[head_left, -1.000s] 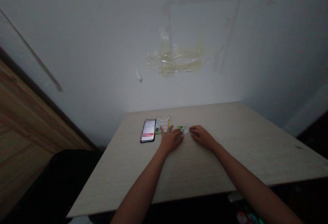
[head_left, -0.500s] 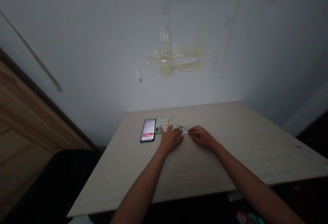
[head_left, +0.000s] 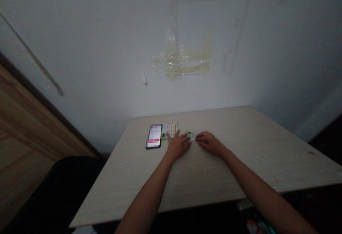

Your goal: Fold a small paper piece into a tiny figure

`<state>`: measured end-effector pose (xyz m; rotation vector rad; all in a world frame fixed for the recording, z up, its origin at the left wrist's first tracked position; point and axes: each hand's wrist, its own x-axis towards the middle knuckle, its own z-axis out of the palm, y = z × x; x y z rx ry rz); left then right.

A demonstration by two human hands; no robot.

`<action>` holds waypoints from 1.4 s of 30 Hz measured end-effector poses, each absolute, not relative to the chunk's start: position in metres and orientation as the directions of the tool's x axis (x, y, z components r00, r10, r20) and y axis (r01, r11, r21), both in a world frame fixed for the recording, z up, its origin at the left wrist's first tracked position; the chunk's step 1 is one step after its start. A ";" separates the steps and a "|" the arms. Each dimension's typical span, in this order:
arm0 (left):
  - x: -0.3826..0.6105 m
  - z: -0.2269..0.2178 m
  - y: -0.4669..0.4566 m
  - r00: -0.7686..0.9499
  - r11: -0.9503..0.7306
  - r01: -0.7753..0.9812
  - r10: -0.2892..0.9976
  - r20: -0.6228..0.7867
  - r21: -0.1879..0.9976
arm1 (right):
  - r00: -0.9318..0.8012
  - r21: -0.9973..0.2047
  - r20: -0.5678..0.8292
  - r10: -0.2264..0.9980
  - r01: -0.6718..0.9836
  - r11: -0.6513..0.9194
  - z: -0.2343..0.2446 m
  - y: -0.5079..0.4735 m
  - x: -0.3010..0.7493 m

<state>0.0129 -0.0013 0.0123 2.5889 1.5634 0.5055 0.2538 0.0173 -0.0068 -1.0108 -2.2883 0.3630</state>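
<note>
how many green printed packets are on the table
2: a larger packet right of the phone, a small packet between the left hand and right hand; more may hide under them.

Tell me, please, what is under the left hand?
The left hand lies flat on the table, fingertips at a green packet. Anything beneath the palm is covered.

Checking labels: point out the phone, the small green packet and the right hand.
phone [head_left: 154,136], head view, middle of screen.
small green packet [head_left: 190,133], head view, its visible far end.
right hand [head_left: 211,143], head view, back of hand.
</note>
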 end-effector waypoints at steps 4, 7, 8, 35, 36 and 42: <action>0.013 0.012 -0.001 0.448 -0.493 0.844 0.865 0.227 0.214 | -0.502 -0.491 0.435 0.748 0.564 0.664 -0.006 0.017 0.254; 0.012 0.010 0.000 0.464 -0.509 0.832 0.856 0.229 0.220 | -0.542 -0.464 0.413 0.732 0.567 0.681 -0.004 0.017 0.253; 0.013 0.010 0.000 0.460 -0.509 0.831 0.855 0.238 0.225 | -0.556 -0.454 0.405 0.726 0.567 0.688 -0.003 0.017 0.252; 0.013 0.008 0.002 0.331 -0.390 0.892 0.908 0.255 0.229 | -0.554 -0.362 0.473 0.684 0.586 0.725 -0.002 0.012 0.245; 0.013 0.009 0.001 0.330 -0.388 0.891 0.910 0.252 0.234 | -0.551 -0.360 0.476 0.685 0.589 0.724 -0.001 0.012 0.245; 0.014 0.010 0.002 0.353 -0.403 0.881 0.909 0.222 0.247 | -0.543 -0.373 0.489 0.682 0.577 0.727 -0.005 0.015 0.246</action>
